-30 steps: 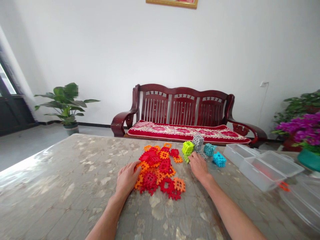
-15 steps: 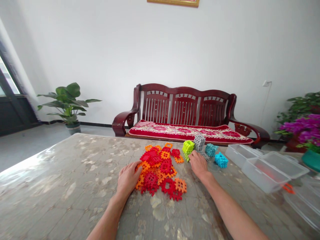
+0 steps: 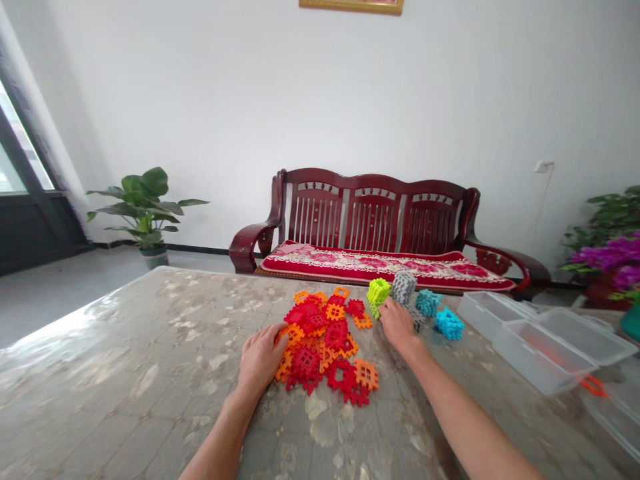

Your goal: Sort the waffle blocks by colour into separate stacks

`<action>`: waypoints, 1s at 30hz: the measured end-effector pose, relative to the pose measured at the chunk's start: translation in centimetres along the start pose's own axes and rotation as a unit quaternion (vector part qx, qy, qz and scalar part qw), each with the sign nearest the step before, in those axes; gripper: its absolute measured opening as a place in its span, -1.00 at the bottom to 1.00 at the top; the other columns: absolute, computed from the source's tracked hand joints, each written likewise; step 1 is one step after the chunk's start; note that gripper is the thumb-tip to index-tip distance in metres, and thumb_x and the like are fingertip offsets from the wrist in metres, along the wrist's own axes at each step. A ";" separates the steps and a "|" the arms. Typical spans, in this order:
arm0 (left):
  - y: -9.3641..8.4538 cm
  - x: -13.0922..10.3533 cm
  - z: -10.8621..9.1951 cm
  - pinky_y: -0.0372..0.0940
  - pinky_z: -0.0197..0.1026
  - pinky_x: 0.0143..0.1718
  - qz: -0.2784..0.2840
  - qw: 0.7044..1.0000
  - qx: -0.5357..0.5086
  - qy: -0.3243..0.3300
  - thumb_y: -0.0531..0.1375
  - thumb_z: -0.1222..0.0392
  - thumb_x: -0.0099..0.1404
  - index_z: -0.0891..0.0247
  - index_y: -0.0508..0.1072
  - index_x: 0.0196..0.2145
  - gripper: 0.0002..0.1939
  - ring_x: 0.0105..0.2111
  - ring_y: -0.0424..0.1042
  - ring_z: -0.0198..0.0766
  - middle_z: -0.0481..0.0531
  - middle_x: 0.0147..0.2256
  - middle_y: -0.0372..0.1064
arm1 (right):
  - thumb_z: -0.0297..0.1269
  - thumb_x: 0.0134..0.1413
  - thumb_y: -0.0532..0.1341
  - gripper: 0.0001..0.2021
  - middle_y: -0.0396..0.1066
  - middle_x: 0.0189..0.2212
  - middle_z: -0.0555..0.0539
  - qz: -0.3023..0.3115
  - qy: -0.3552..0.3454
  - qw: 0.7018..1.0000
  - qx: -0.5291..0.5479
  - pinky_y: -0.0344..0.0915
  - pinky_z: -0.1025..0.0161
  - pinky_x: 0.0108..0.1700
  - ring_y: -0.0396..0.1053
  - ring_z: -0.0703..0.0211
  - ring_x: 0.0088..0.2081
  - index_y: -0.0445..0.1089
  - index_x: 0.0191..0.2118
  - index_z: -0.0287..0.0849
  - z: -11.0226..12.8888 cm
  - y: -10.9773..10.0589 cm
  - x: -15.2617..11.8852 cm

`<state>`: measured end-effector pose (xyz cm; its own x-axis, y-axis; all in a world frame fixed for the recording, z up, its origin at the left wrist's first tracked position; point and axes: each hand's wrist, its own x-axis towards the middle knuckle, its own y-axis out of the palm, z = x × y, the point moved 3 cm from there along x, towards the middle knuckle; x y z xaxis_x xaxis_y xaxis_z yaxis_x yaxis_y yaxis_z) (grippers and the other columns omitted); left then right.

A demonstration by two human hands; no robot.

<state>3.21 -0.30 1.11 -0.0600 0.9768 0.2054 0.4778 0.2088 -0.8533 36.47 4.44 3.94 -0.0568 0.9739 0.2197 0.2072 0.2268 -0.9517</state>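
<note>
A loose pile of red pieces (image 3: 305, 359) and orange pieces (image 3: 367, 374) lies on the patterned table (image 3: 190, 373). At the pile's left edge rests my left hand (image 3: 263, 355), its fingers curled against an orange piece; whether it grips the piece is unclear. My right hand (image 3: 399, 323) is closed beside the yellow-green stack (image 3: 379, 291), and its fingertips are too small to make out. Just behind that hand stand grey stacked pieces (image 3: 404, 287). Teal pieces (image 3: 429, 302) and a bright blue block (image 3: 449, 323) sit to its right.
Clear plastic boxes (image 3: 543, 353) with open lids stand at the right, a small orange piece (image 3: 594, 386) beside them. Beyond the table is a wooden bench (image 3: 373, 220) with a red cover. Potted plants stand at the left (image 3: 150, 207) and far right.
The whole view has shifted slightly, so the things appear a little farther right. Both hands remain at about the same places beside the pieces.
</note>
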 end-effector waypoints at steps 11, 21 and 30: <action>0.2 0.1 0.2 0.09 -0.03 0.20 0.008 1.000 -0.004 -0.002 -0.04 0.03 0.37 0.04 0.44 0.04 -0.60 0.10 0.37 -0.16 -0.02 0.06 0.47 | -0.43 0.28 0.00 -0.69 0.39 -0.05 -0.21 0.006 -0.003 1.000 0.000 0.19 0.18 -0.14 0.36 0.02 -0.06 0.49 -0.10 -0.18 -0.3 -0.2 -0.1; 0.1 0.1 0.1 0.09 -0.08 0.19 0.004 1.000 -0.004 -0.002 -0.03 0.03 0.36 0.03 0.44 0.04 -0.61 0.09 0.37 -0.19 -0.03 0.06 0.47 | -0.39 0.24 0.07 -0.74 0.38 -0.05 -0.21 0.002 -0.002 1.000 0.016 0.18 0.18 -0.10 0.33 0.02 -0.04 0.47 -0.08 -0.17 -0.1 -0.4 -0.1; 0.0 0.0 0.0 0.11 -0.07 0.18 0.002 1.000 0.000 -0.003 -0.03 0.03 0.36 0.05 0.44 0.05 -0.60 0.10 0.37 -0.18 -0.01 0.06 0.47 | -0.45 0.16 0.08 -0.71 0.41 -0.09 -0.19 -0.040 0.012 0.995 0.091 0.19 0.21 -0.04 0.34 0.04 -0.04 0.49 -0.10 -0.16 -0.2 -0.6 -0.7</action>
<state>3.22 -0.35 1.09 -0.0632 0.9781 0.1984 0.4777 0.2041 -0.8545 36.55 3.67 4.41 -0.0416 0.9534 0.2988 0.0221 0.2998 -0.9537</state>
